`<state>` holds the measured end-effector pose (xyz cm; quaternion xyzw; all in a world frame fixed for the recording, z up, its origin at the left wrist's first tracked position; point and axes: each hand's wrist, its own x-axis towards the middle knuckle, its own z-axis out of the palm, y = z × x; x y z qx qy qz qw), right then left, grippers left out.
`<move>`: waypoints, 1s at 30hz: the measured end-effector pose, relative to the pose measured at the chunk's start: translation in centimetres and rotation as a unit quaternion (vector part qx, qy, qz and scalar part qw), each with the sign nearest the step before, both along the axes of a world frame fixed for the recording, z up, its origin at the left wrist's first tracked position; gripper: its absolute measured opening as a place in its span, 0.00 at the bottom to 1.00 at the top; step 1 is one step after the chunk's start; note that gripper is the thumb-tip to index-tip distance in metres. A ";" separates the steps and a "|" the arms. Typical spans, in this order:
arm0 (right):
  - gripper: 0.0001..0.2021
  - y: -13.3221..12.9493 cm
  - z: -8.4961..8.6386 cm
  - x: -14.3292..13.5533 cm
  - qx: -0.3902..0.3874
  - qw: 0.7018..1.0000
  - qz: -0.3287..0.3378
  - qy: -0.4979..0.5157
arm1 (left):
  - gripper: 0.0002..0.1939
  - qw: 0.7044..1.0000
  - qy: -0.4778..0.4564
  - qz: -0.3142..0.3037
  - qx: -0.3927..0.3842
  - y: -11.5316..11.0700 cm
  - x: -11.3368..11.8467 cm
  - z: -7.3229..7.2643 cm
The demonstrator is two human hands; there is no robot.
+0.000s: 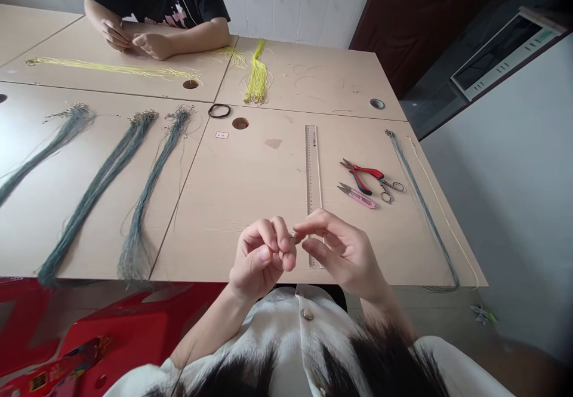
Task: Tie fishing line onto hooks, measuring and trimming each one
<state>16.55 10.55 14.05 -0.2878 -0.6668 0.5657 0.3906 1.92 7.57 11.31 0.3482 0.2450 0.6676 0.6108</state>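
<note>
My left hand (264,254) is closed in a pinch above the front edge of the table. A tiny, thin piece pokes out from its fingertips toward the right; it is too small to name. Close beside it, my right hand (342,251) has its thumb and index finger apart, with the fingertips right by that small piece. Whether they touch it is hard to see. Under the right fingers lies a clear ruler (310,176), partly covered, with a thin pale stick or cord along its right side.
Bundles of grey-blue cords (101,188) lie left; another bundle (423,206) lies right. Red-handled pliers (362,173), pink thread snips (358,196) and small scissors (390,189) sit right of the ruler. Yellow cords (256,77) lie across the table, near another person (156,3).
</note>
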 end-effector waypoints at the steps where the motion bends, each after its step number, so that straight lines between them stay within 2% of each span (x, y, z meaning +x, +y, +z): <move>1: 0.07 0.0 0.0 0.0 0.009 1.000 -0.001 0.001 | 0.22 1.000 -0.005 -0.009 0.005 0.0 0.0 0.0; 11: 0.04 0.4 -0.3 0.0 0.119 0.992 -0.001 -0.029 | 0.19 0.999 -0.007 -0.034 0.017 0.1 0.2 0.1; 14: 0.04 0.4 -0.3 0.0 0.171 0.984 -0.007 -0.058 | 0.17 0.999 0.003 -0.036 0.034 0.1 0.1 0.2; 17: 0.05 0.7 -0.3 0.3 0.244 0.965 -0.041 -0.082 | 0.14 0.997 0.026 -0.043 0.061 0.0 -0.4 -0.1; 20: 0.08 1.5 -0.3 0.9 0.350 0.926 -0.102 -0.102 | 0.11 0.991 0.076 -0.065 0.094 -0.4 -1.7 -0.5; 23: 0.11 3.4 0.2 2.0 0.452 0.864 -0.171 -0.143 | 0.04 0.969 0.180 -0.128 0.113 -1.1 -3.6 -0.4; 24: 0.11 4.2 0.5 2.5 0.478 0.841 -0.196 -0.159 | 0.02 0.956 0.225 -0.155 0.111 -1.4 -4.3 -0.3; 27: 0.11 6.8 1.9 4.4 0.535 0.774 -0.273 -0.199 | 0.05 0.901 0.363 -0.224 0.079 -2.4 -6.2 0.0; 30: 0.09 8.9 3.6 6.6 0.564 0.720 -0.337 -0.225 | 0.06 0.845 0.472 -0.251 0.015 -3.9 -7.9 -0.4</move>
